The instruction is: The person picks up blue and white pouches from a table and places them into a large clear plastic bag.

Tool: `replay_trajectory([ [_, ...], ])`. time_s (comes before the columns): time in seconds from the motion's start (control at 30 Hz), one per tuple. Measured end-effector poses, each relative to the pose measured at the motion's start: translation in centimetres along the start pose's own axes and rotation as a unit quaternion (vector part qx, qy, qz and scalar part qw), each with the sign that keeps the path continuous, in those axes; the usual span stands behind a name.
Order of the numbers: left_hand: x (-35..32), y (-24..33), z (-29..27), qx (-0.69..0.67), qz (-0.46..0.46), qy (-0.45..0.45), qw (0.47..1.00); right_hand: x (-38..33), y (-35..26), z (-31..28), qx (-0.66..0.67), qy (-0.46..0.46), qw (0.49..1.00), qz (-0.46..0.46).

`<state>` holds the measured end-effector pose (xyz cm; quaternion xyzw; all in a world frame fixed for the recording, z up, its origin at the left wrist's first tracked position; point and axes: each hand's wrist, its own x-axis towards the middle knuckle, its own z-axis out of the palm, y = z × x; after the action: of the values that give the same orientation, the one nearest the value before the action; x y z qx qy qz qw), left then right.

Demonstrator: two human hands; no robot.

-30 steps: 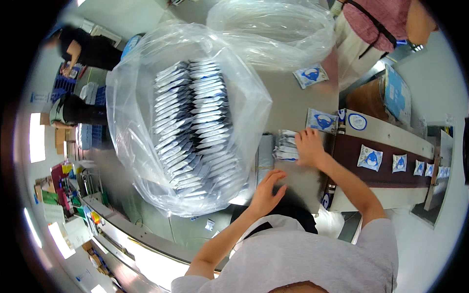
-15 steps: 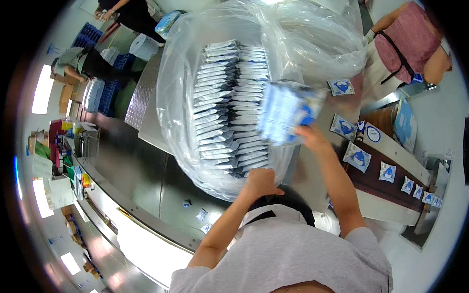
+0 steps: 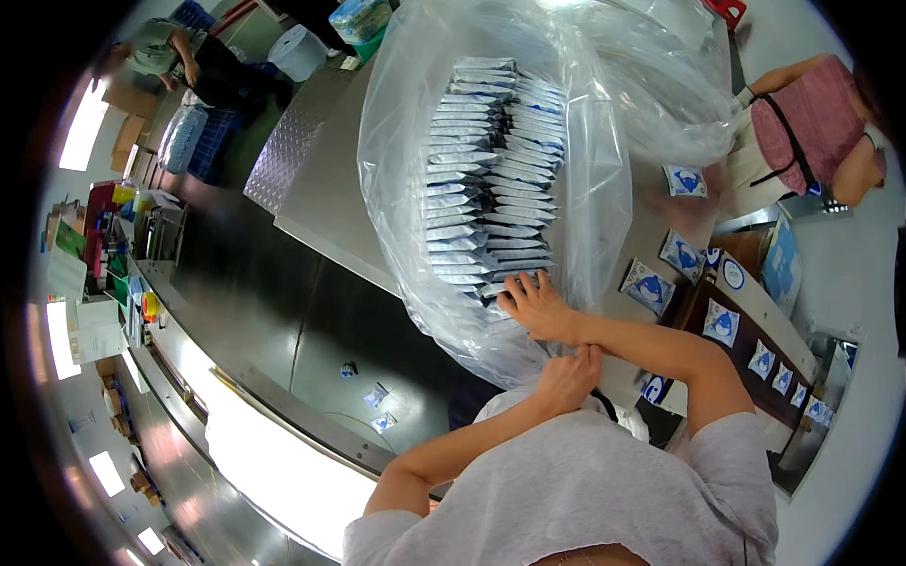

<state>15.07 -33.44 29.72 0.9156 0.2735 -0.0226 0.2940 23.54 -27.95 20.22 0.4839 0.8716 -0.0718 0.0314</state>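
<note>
A large clear plastic bag (image 3: 392, 203) lies open before me on a metal table. Two long rows of small silver-and-blue packets (image 3: 462, 203) stand on edge inside it, packed tightly. With fingers spread, my right hand (image 3: 538, 309) presses on the near end of the right row; its palm side is hidden. Below that wrist, my left hand (image 3: 568, 379) is closed at the bag's near edge and seems to pinch the plastic. My right forearm crosses above it.
More packets (image 3: 647, 287) lie on the table to my right, and several ride a dark conveyor (image 3: 694, 325). A person in a pink top (image 3: 802, 118) stands at the far right. Another person (image 3: 170, 57) is at the far left. A few packets (image 3: 376, 394) lie on the floor.
My right hand has moved left into the bag, and the packets it held now appear to stand in the row. My left hand has shifted right and nearer. The view has turned slightly.
</note>
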Motion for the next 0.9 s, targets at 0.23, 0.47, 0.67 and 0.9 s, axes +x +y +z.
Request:
replay_trajectory([
  [0.23, -2.4, -1.5, -1.5, 0.095, -0.019, 0.013, 0.995, 0.1, -1.5, 2.3, 0.101, 0.021, 0.994, 0.021],
  [0.47, 0.4, -5.3, -5.5, -0.004, -0.072, 0.098, 0.993, -1.3, -3.6, 4.1, 0.221, 0.168, 0.959, 0.054],
  [0.67, 6.2, -12.8, -2.2, 0.017, -0.067, -0.020, 0.997, -4.3, -2.6, -1.8, 0.172, 0.142, 0.968, 0.115],
  [0.9, 6.4, -9.0, -0.8, 0.072, -0.044, -0.118, 0.989, -22.0, 4.4, -2.0, 0.192, 0.364, 0.865, 0.288],
])
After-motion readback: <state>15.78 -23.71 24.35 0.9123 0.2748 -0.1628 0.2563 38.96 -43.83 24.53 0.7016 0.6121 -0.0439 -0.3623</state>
